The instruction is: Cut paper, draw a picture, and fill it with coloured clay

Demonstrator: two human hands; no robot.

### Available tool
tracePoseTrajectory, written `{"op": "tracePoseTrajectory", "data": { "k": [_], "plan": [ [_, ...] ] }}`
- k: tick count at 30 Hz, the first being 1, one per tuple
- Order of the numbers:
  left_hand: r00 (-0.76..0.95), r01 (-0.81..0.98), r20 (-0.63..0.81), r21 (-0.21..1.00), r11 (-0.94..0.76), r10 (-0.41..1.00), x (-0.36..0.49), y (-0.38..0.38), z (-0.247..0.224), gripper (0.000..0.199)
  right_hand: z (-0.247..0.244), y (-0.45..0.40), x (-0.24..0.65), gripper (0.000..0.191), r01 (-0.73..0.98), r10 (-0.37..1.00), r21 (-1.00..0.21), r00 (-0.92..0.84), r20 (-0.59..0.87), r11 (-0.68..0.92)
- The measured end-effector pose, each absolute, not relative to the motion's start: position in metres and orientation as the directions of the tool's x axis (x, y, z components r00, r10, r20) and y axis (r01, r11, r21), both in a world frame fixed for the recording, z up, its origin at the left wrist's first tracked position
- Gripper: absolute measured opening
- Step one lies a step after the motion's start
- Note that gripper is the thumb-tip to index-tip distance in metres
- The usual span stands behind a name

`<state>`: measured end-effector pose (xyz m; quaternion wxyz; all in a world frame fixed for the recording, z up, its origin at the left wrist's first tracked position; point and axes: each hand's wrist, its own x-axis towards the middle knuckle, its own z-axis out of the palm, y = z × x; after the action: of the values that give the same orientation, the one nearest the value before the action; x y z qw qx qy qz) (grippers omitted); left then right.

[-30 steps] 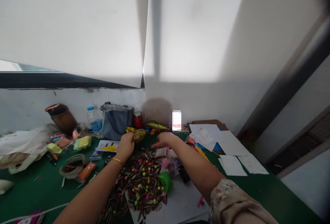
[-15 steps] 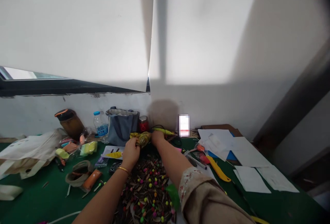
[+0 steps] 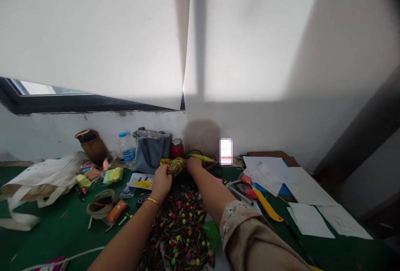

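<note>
A crumpled, shiny yellow plastic package (image 3: 176,166) is raised at the far end of a dark pile. My left hand (image 3: 161,181), with a gold bangle at the wrist, is closed on the package's left side. At the package's right edge, my right hand (image 3: 193,165) is curled; its fingertips and anything in them are hidden. Beneath my forearms spreads a pile of dark, leaf-like flakes (image 3: 178,221) dotted with small bright pompom-like balls. A green piece (image 3: 212,236) lies beside my right forearm. Behind my right hand rests a yellow-green pointed tool (image 3: 202,157) with a dark cord.
Along the wall stand a brown bottle (image 3: 93,148), a water bottle (image 3: 126,148), a blue-grey bag (image 3: 151,150), a red jar (image 3: 177,148) and a lit phone (image 3: 226,151). A yellow-handled tool (image 3: 268,206) and white papers (image 3: 312,185) lie right, a canvas bag (image 3: 46,175) left.
The view has shifted slightly, so the scene sits a little further right. Both hands stay at the yellow package, with little visible movement.
</note>
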<state>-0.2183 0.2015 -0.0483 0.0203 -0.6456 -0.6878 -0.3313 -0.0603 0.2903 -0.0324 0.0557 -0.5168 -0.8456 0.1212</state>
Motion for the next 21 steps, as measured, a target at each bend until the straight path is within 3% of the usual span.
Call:
{"op": "tracePoseTrajectory", "data": {
  "k": [7, 12, 15, 18, 21],
  "plan": [
    [-0.168, 0.911, 0.436, 0.411, -0.030, 0.884, -0.218, 0.204, -0.043, 0.023, -0.006, 0.280, -0.019, 0.042, 0.782, 0.917, -0.489, -0.384, 0.108, 0.386],
    [-0.040, 0.933, 0.375, 0.345, -0.100, 0.926, -0.205, 0.203, -0.041, 0.029, -0.003, 0.226, 0.044, 0.035, 0.689, 0.865, -0.567, -0.493, 0.091, 0.452],
    [0.014, 0.943, 0.359, 0.305, -0.131, 0.933, -0.183, 0.195, -0.037, 0.028, -0.014, 0.167, 0.081, 0.036, 0.574, 0.683, -0.508, -0.730, 0.037, 0.642],
    [0.123, 0.959, 0.385, 0.191, -0.210, 0.915, -0.149, 0.190, -0.031, 0.030, -0.021, 0.117, 0.106, 0.042, 0.620, 0.661, -0.369, -0.750, -0.022, 0.692],
    [0.392, 0.902, 0.262, 0.077, -0.424, 0.882, -0.113, 0.199, -0.031, 0.036, -0.018, 0.092, 0.117, 0.048, 0.621, 0.667, -0.386, -0.744, -0.019, 0.682]
  ]
}}
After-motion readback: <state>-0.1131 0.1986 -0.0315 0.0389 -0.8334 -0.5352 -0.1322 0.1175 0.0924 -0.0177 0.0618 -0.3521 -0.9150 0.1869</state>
